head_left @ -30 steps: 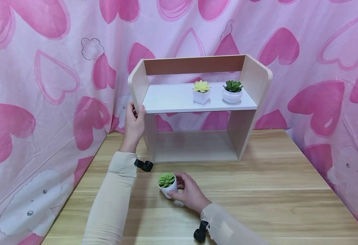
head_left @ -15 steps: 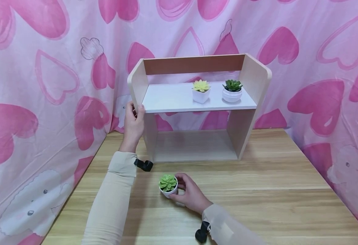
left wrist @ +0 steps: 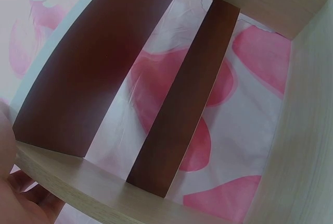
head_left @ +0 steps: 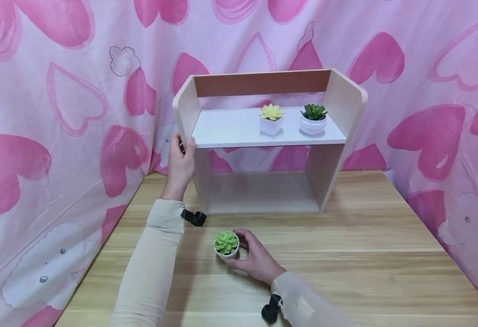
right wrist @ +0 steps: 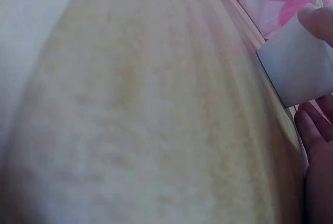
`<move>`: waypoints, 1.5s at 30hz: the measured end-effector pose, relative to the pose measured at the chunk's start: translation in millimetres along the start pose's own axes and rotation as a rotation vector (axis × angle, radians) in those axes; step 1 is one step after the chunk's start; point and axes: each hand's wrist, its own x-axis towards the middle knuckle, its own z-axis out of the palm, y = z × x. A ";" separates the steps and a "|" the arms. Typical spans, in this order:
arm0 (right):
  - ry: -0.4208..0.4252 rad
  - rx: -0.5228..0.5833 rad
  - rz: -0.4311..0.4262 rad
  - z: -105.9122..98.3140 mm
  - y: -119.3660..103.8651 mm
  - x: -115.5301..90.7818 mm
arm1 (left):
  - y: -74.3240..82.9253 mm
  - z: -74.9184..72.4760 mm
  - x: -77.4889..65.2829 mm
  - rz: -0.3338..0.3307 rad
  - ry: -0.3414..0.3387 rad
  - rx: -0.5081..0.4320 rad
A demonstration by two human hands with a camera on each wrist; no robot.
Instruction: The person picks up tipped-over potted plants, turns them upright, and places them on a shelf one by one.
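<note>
In the head view my left hand [head_left: 181, 162] grips the front edge of the left side panel of a small two-tier wooden shelf [head_left: 263, 193], thumb in front. The left wrist view shows that hand [left wrist: 23, 198] at the same panel. On the table before the shelf, my right hand [head_left: 257, 258] holds a light green potted succulent [head_left: 226, 243] between thumb and fingers, from its right side. Its white pot [right wrist: 296, 62] appears at the right of the right wrist view, its base at the table surface.
On the shelf's white upper board [head_left: 226, 129] stand a yellow succulent in a white angular pot [head_left: 271, 120] and a dark green succulent in a round white pot [head_left: 313, 120]. A pink heart-patterned curtain [head_left: 79, 190] hangs behind and beside the wooden table [head_left: 369, 254].
The light green succulent's pot was tilted a second ago and now stands more upright, still in my right hand. My left hand stays on the shelf panel. The head view has shifted slightly.
</note>
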 end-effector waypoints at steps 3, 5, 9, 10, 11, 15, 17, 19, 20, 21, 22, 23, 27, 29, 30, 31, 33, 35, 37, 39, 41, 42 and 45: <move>0.011 -0.017 0.005 0.9 -1.2 1.0 | 0.9 -0.2 0.2 0.007 0.000 0.000; 0.023 -0.027 0.006 2.0 -2.0 2.2 | 1.2 -0.2 0.6 0.012 0.001 -0.004; 0.039 -0.048 0.013 4.2 -2.8 3.7 | 0.7 0.5 0.7 0.013 -0.004 -0.012; 0.040 -0.049 0.018 4.6 -2.9 3.8 | 0.7 0.6 0.5 0.009 -0.006 -0.014; 0.042 -0.046 0.026 4.8 -3.0 3.7 | 0.5 1.0 0.3 0.008 -0.006 -0.015; 0.057 -0.032 0.033 4.1 -3.3 3.5 | 0.9 1.5 -0.7 -0.007 -0.001 -0.006; 0.068 -0.020 0.034 2.8 -4.1 4.0 | 1.4 1.8 -1.0 -0.008 0.003 -0.002; 0.079 -0.004 0.029 1.1 -6.0 5.3 | 1.7 1.7 -1.0 -0.005 0.005 -0.001; 0.083 -0.002 0.029 0.2 -6.9 6.0 | 1.9 1.5 -1.0 -0.004 0.005 -0.002; 0.086 -0.002 0.035 -0.7 -8.0 6.7 | 1.8 1.4 -0.9 -0.002 0.007 -0.001; 0.088 -0.010 0.038 -1.8 -9.4 7.4 | 1.9 1.1 -0.8 0.000 0.009 0.000; 0.091 -0.017 0.037 -3.0 -10.9 8.0 | 1.9 0.8 -0.7 0.001 0.010 0.001; 0.094 -0.050 0.046 -8.2 -17.9 9.4 | 1.6 -0.2 -0.4 0.001 0.010 0.004; 0.098 -0.063 0.040 -11.4 -21.5 10.1 | 1.4 -0.6 0.0 0.003 0.008 0.000; 0.100 -0.067 0.041 -13.1 -23.7 10.6 | 1.4 -0.6 0.0 0.006 0.008 -0.004; 0.101 -0.073 0.040 -14.9 -25.6 11.2 | 1.1 -0.8 0.1 0.008 0.007 -0.006; 0.106 -0.087 0.038 -18.5 -29.7 12.4 | 0.8 -1.0 0.4 0.014 0.007 -0.008; 0.112 -0.105 0.033 -22.2 -34.2 14.5 | 0.4 -1.2 0.6 0.017 0.009 -0.010; 0.115 -0.118 0.024 -26.0 -38.5 16.5 | 0.2 -1.2 1.2 0.011 0.008 -0.008; 0.122 -0.132 0.015 -29.8 -43.1 18.7 | 1.2 -1.1 1.4 0.001 0.005 -0.004; 0.124 -0.146 0.013 -33.2 -47.9 20.6 | 1.9 -1.3 1.6 -0.011 0.005 0.001; 0.124 -0.151 0.010 -34.9 -50.5 21.7 | 2.5 -1.3 1.6 -0.015 0.005 0.001; 0.126 -0.155 0.008 -39.1 -58.7 24.4 | 3.8 -1.7 1.4 -0.033 0.009 0.002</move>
